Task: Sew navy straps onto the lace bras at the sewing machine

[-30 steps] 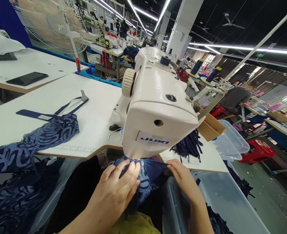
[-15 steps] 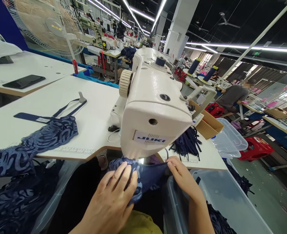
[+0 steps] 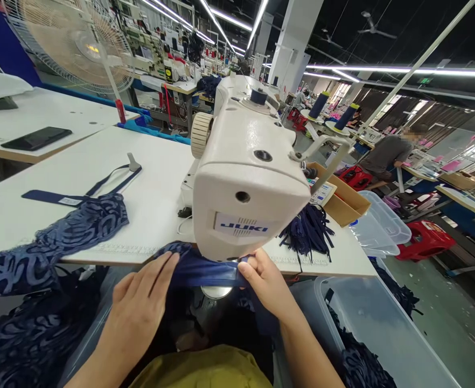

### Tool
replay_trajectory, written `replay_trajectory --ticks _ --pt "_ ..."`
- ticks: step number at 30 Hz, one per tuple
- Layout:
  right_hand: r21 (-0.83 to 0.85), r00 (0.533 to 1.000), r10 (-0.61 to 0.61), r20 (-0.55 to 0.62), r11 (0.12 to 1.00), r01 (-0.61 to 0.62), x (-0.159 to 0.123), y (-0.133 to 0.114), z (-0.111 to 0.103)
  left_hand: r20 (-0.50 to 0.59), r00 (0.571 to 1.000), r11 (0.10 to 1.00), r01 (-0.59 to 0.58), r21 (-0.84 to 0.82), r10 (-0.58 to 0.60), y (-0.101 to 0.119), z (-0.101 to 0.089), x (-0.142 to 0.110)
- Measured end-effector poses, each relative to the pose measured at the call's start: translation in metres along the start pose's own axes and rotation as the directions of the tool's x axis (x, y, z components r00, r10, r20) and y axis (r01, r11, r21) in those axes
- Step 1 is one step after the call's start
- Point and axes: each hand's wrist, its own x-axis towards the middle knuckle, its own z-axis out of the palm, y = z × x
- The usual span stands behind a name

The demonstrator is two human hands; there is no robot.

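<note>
A navy bra with a patterned cup and a plain, smooth band lies stretched beneath the head of a white JUKI sewing machine. My left hand holds its patterned end at the table's front edge, fingers together and thumb hidden. On the other side, my right hand pinches the plain band between thumb and curled fingers, close under the machine head. The needle and presser foot are hidden behind the head. Another patterned bra, with its strap, rests on the white table to the left.
A bundle of navy straps and a cardboard box sit right of the machine. Clear plastic bins with dark pieces stand below. A phone lies far left, near a large fan. A person sits farther right.
My left hand has moved left with the patterned part, and my right hand has come left, closer under the machine head. The plain band now stretches flat between them.
</note>
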Motion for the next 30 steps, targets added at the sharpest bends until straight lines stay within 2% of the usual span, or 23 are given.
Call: replay_trajectory --ticks 2,4,5,7,10,12,15,18,21,25,30 --pt "-0.077 0.998 -0.008 -0.057 0.997 0.004 0.002 -0.001 0.007 0.014 0.995 0.991 -0.096 -0.093 0.097 0.008 0.002 0.005" --pt "-0.214 0.995 -0.051 -0.090 0.976 0.030 0.003 -0.005 0.009 -0.001 0.968 0.952 -0.248 -0.179 0.252 0.019 0.004 0.011" --pt "-0.268 0.993 -0.075 -0.092 0.962 0.048 0.003 -0.007 0.008 -0.011 0.950 0.930 -0.309 -0.200 0.313 0.025 0.004 0.014" --pt "-0.304 0.994 -0.096 -0.045 0.949 0.078 0.003 -0.010 0.001 -0.020 0.931 0.910 -0.361 -0.203 0.364 0.030 0.006 0.018" --pt "-0.259 0.991 -0.081 0.102 0.960 0.105 0.001 -0.011 -0.012 -0.031 0.954 0.923 -0.296 -0.246 0.298 0.028 0.009 0.020" --pt "-0.250 0.986 -0.086 0.143 0.961 0.120 0.001 -0.009 -0.017 -0.034 0.968 0.919 -0.248 -0.307 0.250 0.024 0.009 0.019" --pt "-0.312 0.987 -0.151 0.057 0.936 0.161 0.001 -0.003 -0.016 -0.023 0.974 0.905 -0.219 -0.365 0.227 0.021 0.007 0.018" --pt "-0.382 0.968 -0.250 -0.007 0.896 0.229 -0.001 0.001 -0.006 -0.003 0.969 0.905 -0.231 -0.356 0.246 0.024 0.005 0.017" --pt "-0.393 0.949 -0.317 -0.006 0.873 0.289 -0.005 0.004 0.003 0.030 0.962 0.911 -0.247 -0.331 0.272 0.027 0.006 0.016" --pt "-0.416 0.937 -0.350 0.001 0.852 0.319 -0.004 0.008 0.009 -0.023 0.963 0.911 -0.263 -0.317 0.270 0.029 0.007 0.016" --pt "-0.430 0.932 -0.359 0.054 0.834 0.346 0.007 0.004 0.005 0.034 0.982 0.933 -0.167 -0.317 0.187 0.032 0.003 0.014"
